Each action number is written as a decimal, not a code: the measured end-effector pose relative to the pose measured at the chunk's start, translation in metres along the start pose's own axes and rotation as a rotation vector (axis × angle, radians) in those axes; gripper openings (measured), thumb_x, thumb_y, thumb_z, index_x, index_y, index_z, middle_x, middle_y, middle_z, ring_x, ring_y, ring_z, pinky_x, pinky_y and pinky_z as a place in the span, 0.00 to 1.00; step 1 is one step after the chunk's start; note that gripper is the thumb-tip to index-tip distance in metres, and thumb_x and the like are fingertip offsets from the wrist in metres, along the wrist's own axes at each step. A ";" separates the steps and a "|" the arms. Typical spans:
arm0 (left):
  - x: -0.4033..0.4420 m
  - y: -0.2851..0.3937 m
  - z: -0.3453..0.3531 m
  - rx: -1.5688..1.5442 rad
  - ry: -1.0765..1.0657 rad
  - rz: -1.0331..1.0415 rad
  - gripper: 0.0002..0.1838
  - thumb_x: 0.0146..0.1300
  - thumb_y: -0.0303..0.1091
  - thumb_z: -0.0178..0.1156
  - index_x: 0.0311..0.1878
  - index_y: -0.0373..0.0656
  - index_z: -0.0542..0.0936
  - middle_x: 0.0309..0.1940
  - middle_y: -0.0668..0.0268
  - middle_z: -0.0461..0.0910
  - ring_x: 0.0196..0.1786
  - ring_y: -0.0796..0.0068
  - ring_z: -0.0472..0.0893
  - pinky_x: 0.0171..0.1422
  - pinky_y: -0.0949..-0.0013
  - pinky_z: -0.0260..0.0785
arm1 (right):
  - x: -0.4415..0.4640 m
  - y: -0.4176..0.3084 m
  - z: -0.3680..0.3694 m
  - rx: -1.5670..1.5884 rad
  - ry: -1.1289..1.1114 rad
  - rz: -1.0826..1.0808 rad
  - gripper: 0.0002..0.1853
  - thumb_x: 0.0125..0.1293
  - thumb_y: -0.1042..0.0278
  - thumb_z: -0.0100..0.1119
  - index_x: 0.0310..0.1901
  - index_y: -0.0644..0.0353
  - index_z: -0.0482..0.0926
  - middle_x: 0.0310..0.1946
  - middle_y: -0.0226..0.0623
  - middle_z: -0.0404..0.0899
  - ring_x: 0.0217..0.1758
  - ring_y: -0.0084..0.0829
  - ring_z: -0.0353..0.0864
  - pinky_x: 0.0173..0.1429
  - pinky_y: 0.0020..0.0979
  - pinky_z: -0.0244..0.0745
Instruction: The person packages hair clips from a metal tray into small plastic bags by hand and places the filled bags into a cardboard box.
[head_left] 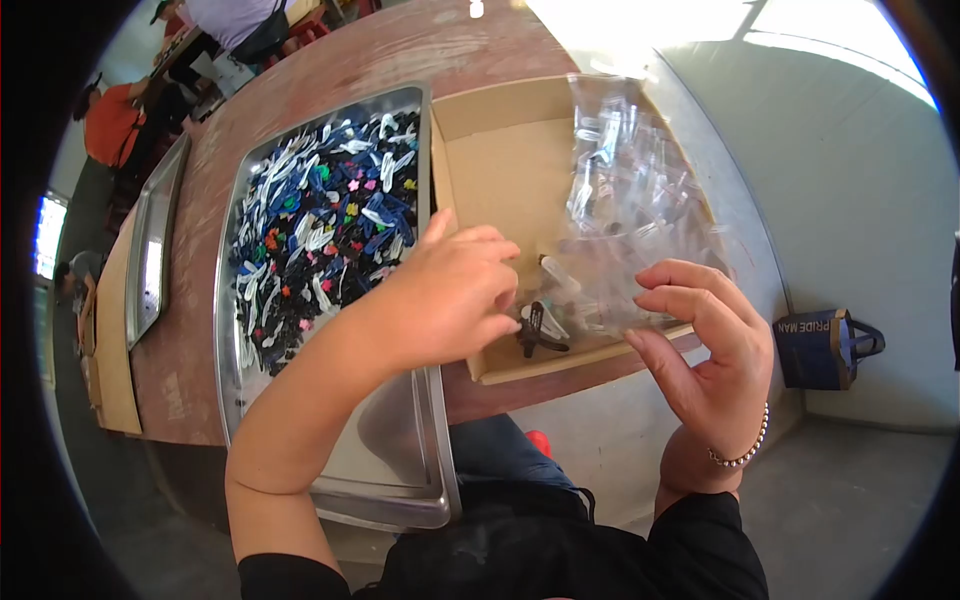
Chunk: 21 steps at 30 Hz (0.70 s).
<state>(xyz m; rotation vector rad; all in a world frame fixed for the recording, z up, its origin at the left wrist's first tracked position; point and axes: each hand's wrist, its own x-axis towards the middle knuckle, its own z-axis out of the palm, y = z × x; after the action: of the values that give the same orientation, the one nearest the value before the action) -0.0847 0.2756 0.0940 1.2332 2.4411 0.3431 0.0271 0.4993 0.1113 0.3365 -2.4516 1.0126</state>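
Note:
Over the left edge of a shallow cardboard box, my left hand (460, 290) has its fingers loosely bent and apart, with nothing visible in them. Its thumb is close to a few black and white snap hair clips (535, 325) lying in the near part of the box (500, 165). On the right, my right hand (715, 350) curves its fingers beside a clear plastic bag (610, 275); a gap shows between thumb and fingertips. Whether the fingertips touch the bag I cannot tell. More clear bags (625, 150) are heaped along the box's right side.
Left of the box stands a metal tray (390, 440) with many black, blue and white hair clips (330, 230) and small coloured pieces. Another metal tray (150, 270) lies farther left on the reddish table (480, 45). A dark-blue bag (815, 350) rests by the wall. People sit at the far left.

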 end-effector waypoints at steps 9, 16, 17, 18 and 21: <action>-0.087 -0.068 -0.002 -0.518 0.595 -0.129 0.07 0.58 0.30 0.67 0.37 0.39 0.82 0.48 0.57 0.82 0.59 0.63 0.79 0.61 0.64 0.69 | 0.006 -0.028 0.005 -0.059 -0.166 0.062 0.15 0.43 0.81 0.69 0.36 0.68 0.81 0.40 0.46 0.84 0.41 0.42 0.83 0.47 0.33 0.77; -0.198 -0.113 0.027 -0.756 0.924 -0.384 0.09 0.69 0.31 0.60 0.46 0.37 0.83 0.54 0.60 0.82 0.54 0.78 0.79 0.59 0.73 0.69 | 0.015 -0.066 0.048 0.041 -0.544 -0.307 0.15 0.45 0.73 0.71 0.38 0.65 0.81 0.40 0.44 0.83 0.39 0.44 0.82 0.44 0.35 0.77; -0.211 -0.116 0.032 -0.833 0.940 -0.441 0.09 0.69 0.31 0.59 0.46 0.37 0.83 0.54 0.60 0.82 0.54 0.78 0.79 0.59 0.73 0.69 | 0.014 -0.069 0.062 0.063 -0.639 -0.398 0.15 0.46 0.73 0.71 0.39 0.64 0.81 0.41 0.43 0.82 0.39 0.45 0.81 0.44 0.36 0.77; -0.224 -0.115 0.033 -0.871 0.923 -0.494 0.09 0.69 0.32 0.59 0.46 0.38 0.82 0.53 0.61 0.83 0.54 0.78 0.79 0.58 0.74 0.69 | 0.009 -0.074 0.077 0.138 -0.701 -0.410 0.15 0.48 0.73 0.70 0.40 0.63 0.82 0.42 0.42 0.82 0.40 0.45 0.81 0.44 0.37 0.77; -0.256 -0.119 0.045 -0.925 0.956 -0.570 0.09 0.69 0.32 0.59 0.47 0.38 0.82 0.52 0.62 0.83 0.53 0.79 0.79 0.57 0.74 0.69 | -0.003 -0.102 0.121 0.234 -0.901 -0.513 0.17 0.53 0.72 0.68 0.46 0.60 0.80 0.46 0.40 0.80 0.43 0.44 0.81 0.46 0.39 0.78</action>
<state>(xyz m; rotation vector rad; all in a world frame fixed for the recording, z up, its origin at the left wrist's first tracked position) -0.0117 0.0000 0.0659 -0.1017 2.5379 1.9129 0.0300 0.3422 0.0962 1.7132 -2.6916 1.0389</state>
